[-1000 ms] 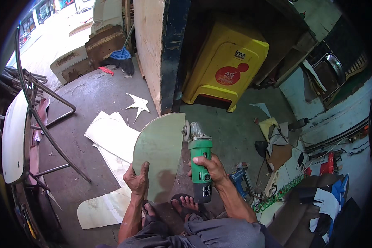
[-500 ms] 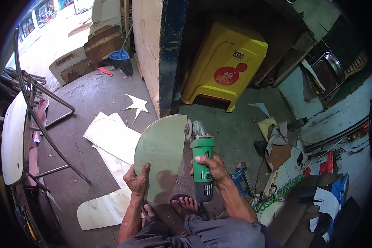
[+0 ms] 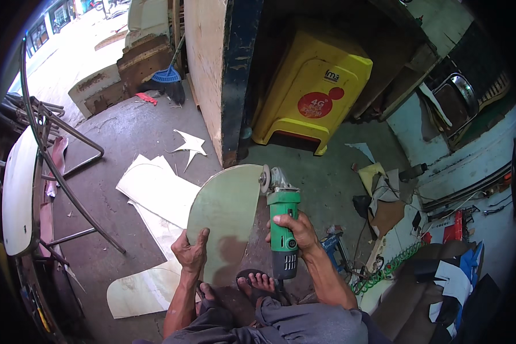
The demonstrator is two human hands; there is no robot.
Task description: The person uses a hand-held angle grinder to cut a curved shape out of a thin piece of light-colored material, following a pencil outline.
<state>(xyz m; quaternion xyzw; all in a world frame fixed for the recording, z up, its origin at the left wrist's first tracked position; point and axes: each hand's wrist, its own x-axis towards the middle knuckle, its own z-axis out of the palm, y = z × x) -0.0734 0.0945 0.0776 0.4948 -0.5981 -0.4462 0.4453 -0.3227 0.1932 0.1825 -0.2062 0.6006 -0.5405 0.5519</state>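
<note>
My left hand (image 3: pixel 190 250) grips a thin pale curved board (image 3: pixel 221 212) by its lower left edge, thumb across its face. My right hand (image 3: pixel 293 234) is wrapped round a green angle grinder (image 3: pixel 284 215), whose disc (image 3: pixel 265 179) sits at the board's upper right edge; I cannot tell whether they touch. My sandaled feet (image 3: pixel 252 284) show beneath the board. Cut white sheets (image 3: pixel 149 192) lie on the floor behind the board's left side, with another pale cut piece (image 3: pixel 135 292) lower left and a jagged scrap (image 3: pixel 189 149) farther off.
A folding chair (image 3: pixel 17 195) stands left. A wooden partition (image 3: pixel 206 63) rises ahead, a yellow plastic stool (image 3: pixel 309 86) beside it and a blue broom (image 3: pixel 166 75) farther left. A blue tool (image 3: pixel 335 249), green coiled hose (image 3: pixel 395 261) and dark cushions (image 3: pixel 413 298) lie right.
The grinder, my right hand and the board have shifted slightly right, and the board's upper edge is a little lower. Both grips are unchanged.
</note>
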